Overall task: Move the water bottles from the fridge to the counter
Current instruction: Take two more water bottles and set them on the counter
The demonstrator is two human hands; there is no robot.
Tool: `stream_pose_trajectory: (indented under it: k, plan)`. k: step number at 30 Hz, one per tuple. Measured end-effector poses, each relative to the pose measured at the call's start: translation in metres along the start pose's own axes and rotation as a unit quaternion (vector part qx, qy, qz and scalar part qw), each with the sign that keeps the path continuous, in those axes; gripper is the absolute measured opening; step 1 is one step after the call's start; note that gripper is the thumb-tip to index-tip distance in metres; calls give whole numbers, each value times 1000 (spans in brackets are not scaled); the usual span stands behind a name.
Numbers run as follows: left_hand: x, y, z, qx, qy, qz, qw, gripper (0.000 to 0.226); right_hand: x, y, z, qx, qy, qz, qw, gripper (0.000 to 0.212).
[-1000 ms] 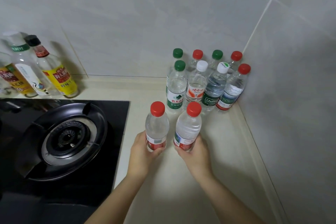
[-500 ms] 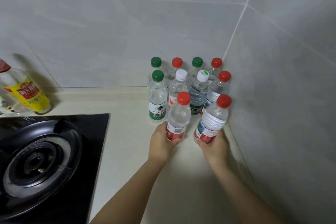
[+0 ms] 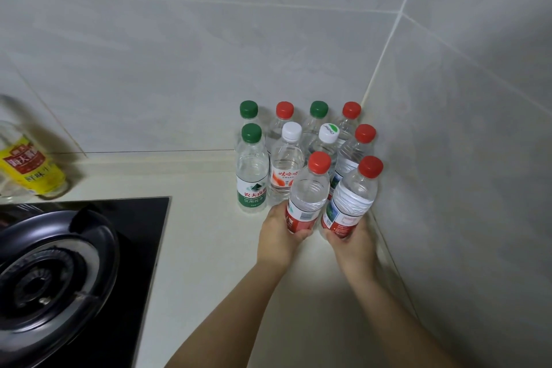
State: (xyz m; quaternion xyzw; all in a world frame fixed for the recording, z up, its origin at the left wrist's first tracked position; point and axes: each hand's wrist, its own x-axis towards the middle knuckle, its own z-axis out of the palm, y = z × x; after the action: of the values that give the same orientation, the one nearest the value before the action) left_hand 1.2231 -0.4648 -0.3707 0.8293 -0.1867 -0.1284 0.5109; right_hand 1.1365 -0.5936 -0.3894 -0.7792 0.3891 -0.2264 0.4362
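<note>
My left hand (image 3: 279,237) grips the lower part of a clear red-capped water bottle (image 3: 309,193). My right hand (image 3: 352,243) grips a second red-capped water bottle (image 3: 352,199) just right of it, close to the side wall. Both bottles tilt slightly away from me, right in front of several more water bottles (image 3: 286,164) with green, red and white caps, which stand in two rows in the corner of the cream counter (image 3: 209,248). Whether the two held bottles touch the counter is hidden by my hands.
A black gas stove (image 3: 68,272) with a round burner fills the counter's left side. A yellow-labelled sauce bottle (image 3: 30,170) stands against the back wall at far left. Tiled walls close the corner behind and to the right of the bottles.
Both hands have carried their bottles forward and rightward, from the counter's middle into the corner, ending directly in front of the standing rows. The two bottles are now closer together.
</note>
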Motion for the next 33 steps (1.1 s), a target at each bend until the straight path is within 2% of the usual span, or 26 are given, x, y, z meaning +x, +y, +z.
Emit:
stream_pose_trajectory:
  k: [4, 8, 11, 15, 22, 26, 33]
  plan:
    - [-3, 1, -3, 13, -15, -9, 1000, 65, -3, 0, -4, -30, -4, 26, 999, 56]
    - [-1, 0, -8, 102, -28, -16, 994, 60, -5, 1, -9, -113, 23, 13, 993, 53]
    - [4, 4, -7, 166, -41, -20, 985, 55, -6, 8, -3, -100, 15, 40, 994, 49]
    - [9, 8, -1, 200, -47, -7, 979, 50, -7, 10, 1, -57, 14, 71, 996, 33]
    - [9, 17, 13, 210, -50, 3, 976, 47, -1, 7, -2, -32, -18, 99, 994, 18]
    - [8, 24, 20, 210, -45, 3, 977, 42, -2, 8, -4, -36, -19, 101, 994, 24]
    - [4, 23, 18, 192, -41, 9, 981, 45, -7, 4, -3, -42, -5, 91, 995, 17]
